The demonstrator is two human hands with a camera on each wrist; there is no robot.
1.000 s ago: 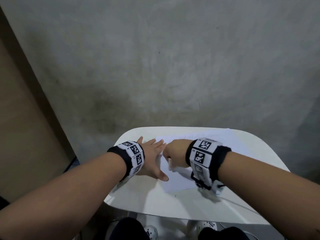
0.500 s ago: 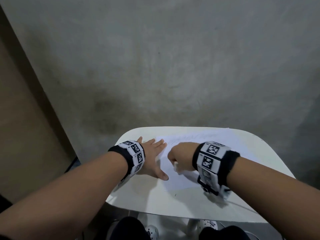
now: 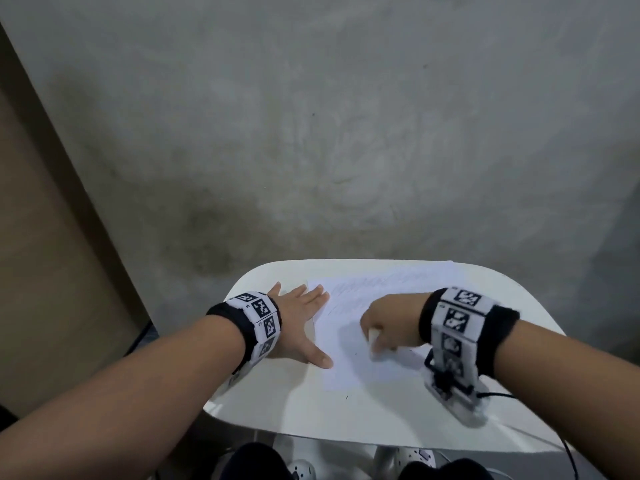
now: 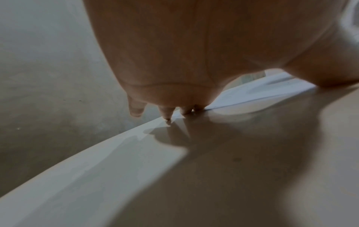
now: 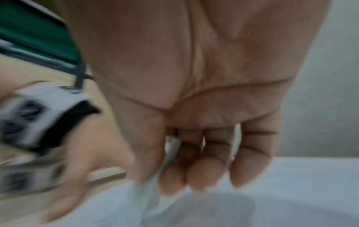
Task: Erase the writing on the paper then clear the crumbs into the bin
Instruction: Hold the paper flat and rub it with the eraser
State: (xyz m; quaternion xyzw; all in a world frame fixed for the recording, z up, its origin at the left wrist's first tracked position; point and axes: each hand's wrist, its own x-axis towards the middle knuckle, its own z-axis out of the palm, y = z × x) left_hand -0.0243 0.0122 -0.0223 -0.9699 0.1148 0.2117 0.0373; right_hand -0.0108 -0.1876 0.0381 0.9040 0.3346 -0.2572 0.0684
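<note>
Mid-erasing, by the look of it. Paper (image 3: pixel 377 327) lying toward the far right of the small white table (image 3: pixel 298 407), faint pencil lines (image 3: pixel 377 284) left along its far edge. Right hand (image 3: pixel 389 325) curled around a white eraser (image 3: pixel 374 342), pressed onto the sheet's middle. Left hand (image 3: pixel 299 323) flat, fingers straight, pinning the paper's left edge. Crumbs too small to make out; no bin in view, so clearing not yet begun.

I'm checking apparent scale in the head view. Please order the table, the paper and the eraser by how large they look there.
1. table
2. paper, partly covered by both hands
3. eraser, a small white piece pinched in the right hand; mostly hidden
</note>
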